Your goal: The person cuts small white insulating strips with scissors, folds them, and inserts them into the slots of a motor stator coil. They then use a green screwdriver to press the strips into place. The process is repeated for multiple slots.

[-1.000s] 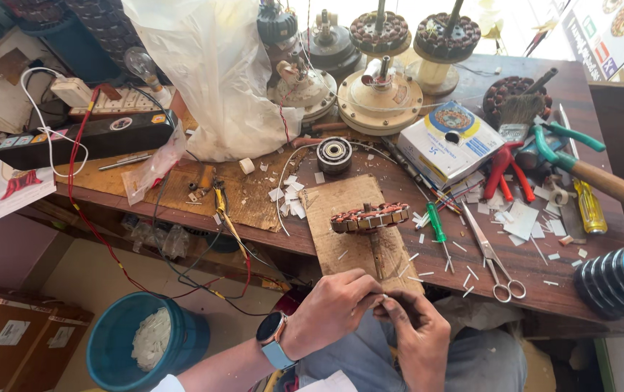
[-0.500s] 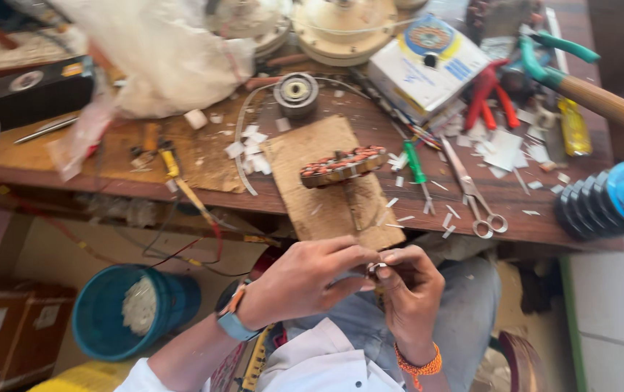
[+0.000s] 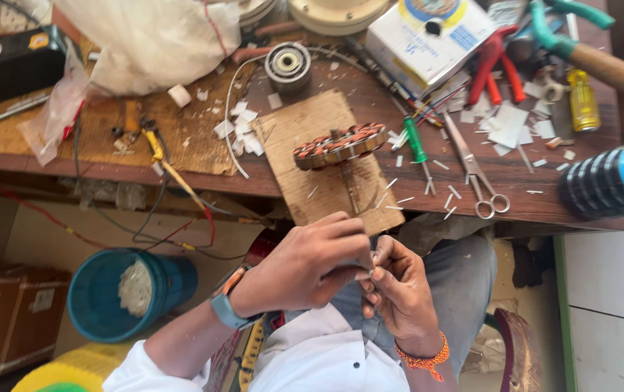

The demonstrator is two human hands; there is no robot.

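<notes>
We are pinching a small pale strip [image 3: 367, 270], too tiny to identify, between left hand [image 3: 305, 265] and right hand [image 3: 399, 290] fingertips, fingers closed, below the copper-wound round stator [image 3: 341, 145].

My surface [image 3: 515, 181] is worn, matt brown wood; the board [image 3: 312, 156] on it looks rough and fibrous, the scissors [image 3: 472, 174] are dull metal, the scraps [image 3: 508, 127] plain white paper

Left hand: left hand [image 3: 305, 265] is curled, knuckles up, fingertips pinched together against the right hand.
Right hand: right hand [image 3: 399, 290] is palm up, fingers bent, its grip meeting the left fingertips.
Wrists: close together, held above the lap.
Forearms: both angled up from the bottom edge.
</notes>
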